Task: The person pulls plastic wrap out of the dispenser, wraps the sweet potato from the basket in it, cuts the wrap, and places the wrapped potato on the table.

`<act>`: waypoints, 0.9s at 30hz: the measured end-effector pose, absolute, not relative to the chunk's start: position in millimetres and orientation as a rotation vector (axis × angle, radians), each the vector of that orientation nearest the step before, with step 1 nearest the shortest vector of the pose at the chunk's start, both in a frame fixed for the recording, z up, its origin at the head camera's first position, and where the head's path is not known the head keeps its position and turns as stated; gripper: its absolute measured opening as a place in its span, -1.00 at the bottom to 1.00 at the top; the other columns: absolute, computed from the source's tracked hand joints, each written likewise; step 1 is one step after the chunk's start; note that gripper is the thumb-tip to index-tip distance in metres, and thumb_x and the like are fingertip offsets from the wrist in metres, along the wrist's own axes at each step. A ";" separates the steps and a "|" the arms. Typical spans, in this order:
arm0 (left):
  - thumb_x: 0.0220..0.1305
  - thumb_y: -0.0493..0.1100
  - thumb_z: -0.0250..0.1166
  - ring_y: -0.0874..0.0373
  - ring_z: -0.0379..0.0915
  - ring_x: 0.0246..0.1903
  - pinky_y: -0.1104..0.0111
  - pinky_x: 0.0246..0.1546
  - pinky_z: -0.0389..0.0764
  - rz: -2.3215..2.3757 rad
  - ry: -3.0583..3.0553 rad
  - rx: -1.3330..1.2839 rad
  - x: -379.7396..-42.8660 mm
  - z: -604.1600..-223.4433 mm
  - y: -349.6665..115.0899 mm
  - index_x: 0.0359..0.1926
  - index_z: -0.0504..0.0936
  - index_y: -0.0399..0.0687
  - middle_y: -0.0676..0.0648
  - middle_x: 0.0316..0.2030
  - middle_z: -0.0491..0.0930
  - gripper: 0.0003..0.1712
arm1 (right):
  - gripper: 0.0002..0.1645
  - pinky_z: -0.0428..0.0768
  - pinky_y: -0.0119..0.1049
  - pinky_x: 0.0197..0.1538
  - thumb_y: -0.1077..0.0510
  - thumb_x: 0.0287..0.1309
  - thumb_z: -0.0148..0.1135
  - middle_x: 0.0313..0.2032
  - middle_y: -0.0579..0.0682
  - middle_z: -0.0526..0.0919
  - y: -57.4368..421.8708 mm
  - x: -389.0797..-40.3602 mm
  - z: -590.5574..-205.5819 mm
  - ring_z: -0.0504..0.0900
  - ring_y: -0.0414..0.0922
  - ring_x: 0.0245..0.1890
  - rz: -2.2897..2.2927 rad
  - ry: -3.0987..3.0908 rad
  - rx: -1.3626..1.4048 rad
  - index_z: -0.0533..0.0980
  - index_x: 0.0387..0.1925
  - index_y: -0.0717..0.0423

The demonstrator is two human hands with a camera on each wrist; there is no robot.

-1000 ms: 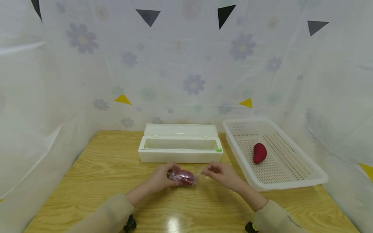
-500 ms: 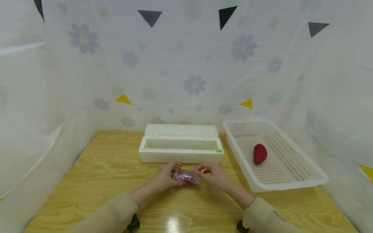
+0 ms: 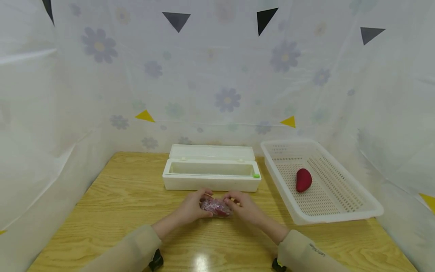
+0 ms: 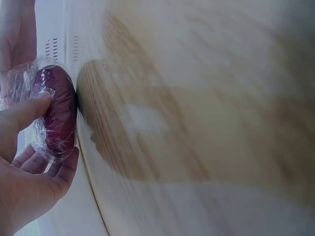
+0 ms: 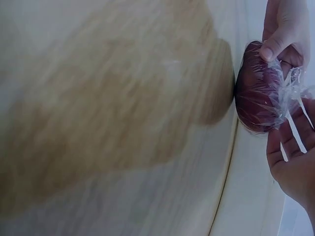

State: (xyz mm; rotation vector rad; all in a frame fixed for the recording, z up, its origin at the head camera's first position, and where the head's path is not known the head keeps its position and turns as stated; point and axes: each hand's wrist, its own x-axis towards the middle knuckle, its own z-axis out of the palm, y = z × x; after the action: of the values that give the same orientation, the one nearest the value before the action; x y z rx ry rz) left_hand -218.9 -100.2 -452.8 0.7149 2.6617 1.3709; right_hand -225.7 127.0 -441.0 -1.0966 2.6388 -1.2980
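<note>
A dark red, mango-shaped fruit [image 3: 217, 207] lies just above the tabletop's middle, wrapped in shiny clear cling film [image 5: 293, 91]. My left hand [image 3: 191, 207] grips its left end, with the thumb on the near side and fingers round the far side. In the left wrist view the thumb presses on the film over the fruit [image 4: 60, 113]. At the other end, my right hand [image 3: 245, 207] pinches the bunched loose film with curled fingers. The right wrist view has this hand [image 5: 300, 172] close beside the fruit, with film running to its fingers.
Behind the hands stands a long white box [image 3: 212, 184], its lid [image 3: 211, 152] raised and a green slider [image 3: 256, 175] at its right end. A white perforated basket [image 3: 334, 218] on the right holds a similar red fruit [image 3: 303, 180]. Patterned sheeting surrounds the wooden table [image 3: 112, 211].
The right hand has moved left towards the fruit, bringing the loose film end against it. The left hand and fruit shifted slightly right, then stayed about still.
</note>
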 end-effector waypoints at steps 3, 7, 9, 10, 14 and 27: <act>-0.08 -0.23 0.51 0.00 0.53 -0.06 0.11 -0.02 0.49 1.400 2.630 0.727 -218.9 -452.9 -101.5 0.11 0.41 -0.23 -0.14 -0.08 0.63 -0.29 | -0.84 0.56 -0.38 -0.22 0.15 0.25 0.17 -0.13 -0.07 0.64 124.1 -227.4 -444.3 0.54 -0.18 -0.18 -1.251 2.655 -1.161 0.61 -0.17 -0.01; -0.06 -0.21 0.51 -0.01 0.52 -0.02 0.12 -0.02 0.50 1.421 2.588 0.752 -219.2 -453.9 -104.7 0.15 0.37 -0.22 -0.15 -0.05 0.62 -0.26 | -0.77 0.58 -0.34 -0.14 0.19 0.15 0.28 -0.05 -0.04 0.60 120.9 -228.0 -446.7 0.50 -0.12 -0.07 -1.174 2.676 -1.231 0.63 -0.13 -0.04; -0.05 -0.20 0.50 -0.02 0.51 0.00 0.12 -0.02 0.51 1.415 2.573 0.771 -219.3 -454.0 -106.6 0.16 0.36 -0.21 -0.15 -0.03 0.61 -0.25 | -0.75 0.57 -0.28 -0.07 0.21 0.12 0.30 -0.02 -0.03 0.59 119.7 -227.5 -447.2 0.48 -0.10 -0.01 -1.128 2.699 -1.256 0.63 -0.12 -0.04; -0.04 -0.19 0.50 -0.02 0.51 0.00 0.12 -0.03 0.52 1.410 2.568 0.782 -219.3 -453.8 -107.4 0.16 0.35 -0.20 -0.16 -0.02 0.61 -0.25 | -0.74 0.56 -0.26 -0.04 0.20 0.12 0.31 -0.01 -0.03 0.59 119.2 -227.2 -447.0 0.47 -0.10 0.00 -1.104 2.714 -1.266 0.63 -0.11 -0.04; -0.02 -0.21 0.49 -0.04 0.50 0.01 0.09 -0.02 0.51 1.388 2.560 0.809 -219.1 -452.7 -109.5 0.17 0.34 -0.19 -0.17 -0.01 0.59 -0.26 | -0.72 0.52 -0.23 0.00 0.18 0.09 0.33 0.00 -0.08 0.60 116.8 -227.2 -447.5 0.45 -0.13 0.00 -1.039 2.761 -1.312 0.63 -0.10 -0.04; 0.04 -0.18 0.45 -0.01 0.50 0.03 0.20 -0.07 0.54 1.354 2.564 0.779 -219.6 -454.2 -110.0 0.16 0.34 -0.18 -0.18 0.03 0.58 -0.31 | -0.57 0.48 -0.14 0.00 -0.03 -0.01 0.40 -0.02 -0.14 0.58 108.0 -229.9 -452.1 0.43 -0.13 -0.01 -0.782 2.910 -1.366 0.63 -0.03 -0.14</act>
State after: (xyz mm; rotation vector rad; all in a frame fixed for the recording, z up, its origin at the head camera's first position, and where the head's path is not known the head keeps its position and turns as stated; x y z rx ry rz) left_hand -219.6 -110.0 -454.2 0.7788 2.5638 1.3536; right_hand -229.9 108.0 -452.1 -1.3658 2.9104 -0.7824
